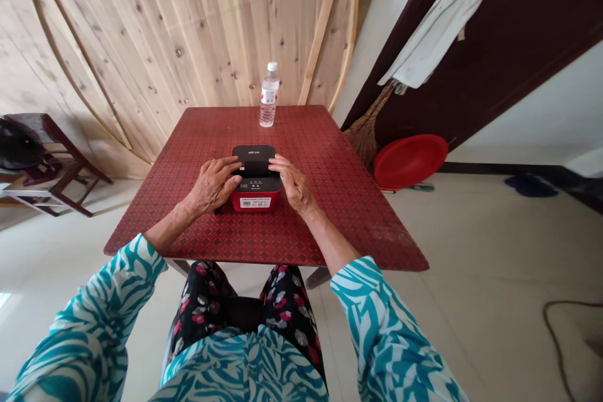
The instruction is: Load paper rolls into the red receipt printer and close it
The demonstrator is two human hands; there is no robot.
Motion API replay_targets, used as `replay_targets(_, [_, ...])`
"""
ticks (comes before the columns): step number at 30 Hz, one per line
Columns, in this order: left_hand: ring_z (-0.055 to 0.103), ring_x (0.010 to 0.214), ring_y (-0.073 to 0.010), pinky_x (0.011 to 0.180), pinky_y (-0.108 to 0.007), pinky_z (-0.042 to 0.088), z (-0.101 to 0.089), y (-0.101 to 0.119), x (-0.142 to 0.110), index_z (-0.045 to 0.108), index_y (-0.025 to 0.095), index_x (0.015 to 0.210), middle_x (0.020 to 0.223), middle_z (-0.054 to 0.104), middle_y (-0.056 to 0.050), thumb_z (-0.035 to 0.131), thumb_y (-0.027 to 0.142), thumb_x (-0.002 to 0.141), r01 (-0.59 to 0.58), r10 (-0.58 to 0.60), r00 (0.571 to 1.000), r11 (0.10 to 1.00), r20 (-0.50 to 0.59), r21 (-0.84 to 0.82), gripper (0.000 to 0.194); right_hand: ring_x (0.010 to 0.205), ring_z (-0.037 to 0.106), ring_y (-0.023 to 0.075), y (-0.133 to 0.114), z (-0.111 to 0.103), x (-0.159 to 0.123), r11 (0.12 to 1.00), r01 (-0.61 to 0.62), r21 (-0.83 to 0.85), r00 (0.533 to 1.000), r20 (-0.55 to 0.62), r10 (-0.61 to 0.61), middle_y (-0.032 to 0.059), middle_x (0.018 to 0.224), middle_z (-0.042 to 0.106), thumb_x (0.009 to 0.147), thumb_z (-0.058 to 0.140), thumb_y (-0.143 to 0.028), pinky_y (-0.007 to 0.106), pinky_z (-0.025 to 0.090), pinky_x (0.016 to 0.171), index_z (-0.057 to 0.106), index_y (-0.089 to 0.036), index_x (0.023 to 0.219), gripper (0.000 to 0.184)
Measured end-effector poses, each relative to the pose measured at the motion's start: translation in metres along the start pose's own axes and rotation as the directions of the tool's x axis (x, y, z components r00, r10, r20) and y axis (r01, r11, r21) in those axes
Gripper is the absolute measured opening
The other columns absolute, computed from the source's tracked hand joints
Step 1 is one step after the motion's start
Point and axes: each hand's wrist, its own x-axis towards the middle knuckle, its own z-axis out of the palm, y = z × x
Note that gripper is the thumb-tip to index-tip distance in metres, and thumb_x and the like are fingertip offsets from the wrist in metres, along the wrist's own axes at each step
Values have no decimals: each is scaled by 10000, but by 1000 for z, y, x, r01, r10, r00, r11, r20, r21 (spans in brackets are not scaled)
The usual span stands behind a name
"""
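A small red-and-black box-shaped device [258,200] with a black top panel sits on the table before me. Its black lid [254,152] stands raised at the far side, and a white label [255,203] with a printed code is on its red front. My left hand [214,185] is at the device's left, fingers stretched onto the lid's edge and thumb by the top panel. On the right, my right hand [294,185] reaches its extended fingertips to the lid's other edge. Neither hand is wrapped round the device. The undersides of the fingers are hidden.
A water bottle [269,97] stands at the back of the red patterned table [358,220]. Wooden boards [188,25] lean behind it. A chair [51,163] is at the left; a red basin [412,162], a broom [370,132] and a white cloth [436,31] are at the right.
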Motion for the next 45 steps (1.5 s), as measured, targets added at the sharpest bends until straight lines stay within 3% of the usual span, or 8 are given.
replay_targets(10, [488,1322,-256,1168,-528,186,5,-9,-1,665,243,1235,1292,665,-89,410,351,986,23,-24,999,999,31,36,372,1371,492,210,2,1,-5,1000,-24,8,1000,16,24,54,1280,672,963,259,-626,499,362,1190,705,-268,1028,576])
replay_targets(15, [508,1321,-245,1147,-483,299,-6,-16,-2,658,219,1224,1339,637,-90,415,419,974,154,-145,988,953,55,-259,402,1312,554,202,1,-5,-7,977,-133,167,988,-60,145,35,1281,683,965,255,-618,476,417,1153,693,-273,1090,571])
replay_targets(19, [613,1176,-240,1024,-384,454,-16,-38,-17,656,171,1187,1235,687,-117,519,536,890,365,-518,847,731,-121,-577,490,1228,611,219,-5,-18,-33,942,-273,193,912,-259,318,70,1270,687,943,397,-560,455,473,1086,667,-249,1145,459])
replay_targets(22, [670,1015,-233,918,-354,510,-14,-51,-28,687,146,1077,1058,736,-111,644,530,772,440,-665,739,594,-104,-673,492,1105,665,235,-3,-24,-61,916,-391,93,888,-226,402,93,1166,729,897,503,-481,448,520,1004,682,-237,1089,359])
replay_targets(29, [679,916,-203,820,-322,534,-1,-24,-24,692,161,1033,1007,745,-90,688,476,729,417,-581,814,605,-17,-679,438,1005,671,252,11,-16,-85,943,-258,-209,966,-39,256,94,1029,743,884,487,-351,470,511,964,694,-234,944,246])
replay_targets(33, [626,609,-133,565,-253,493,-5,-7,-18,658,159,964,787,718,-50,662,484,763,461,-538,837,589,105,-663,383,990,658,272,8,-14,-84,929,-232,-287,971,-15,238,107,1013,741,895,472,-331,488,509,932,698,-226,942,253])
replay_targets(39, [387,319,-58,342,-197,238,-12,-1,2,518,190,721,510,573,38,648,417,808,666,-583,723,447,370,-597,276,983,652,266,10,-12,-86,927,-199,-319,979,-13,206,100,995,746,899,467,-311,474,503,927,700,-227,929,249])
replay_targets(45, [289,279,-35,325,-195,160,-14,-8,13,464,179,546,381,418,56,667,382,833,735,-516,676,413,526,-538,406,974,658,271,14,-11,-86,928,-173,-329,984,-9,180,105,987,751,894,478,-305,463,512,901,700,-217,921,240])
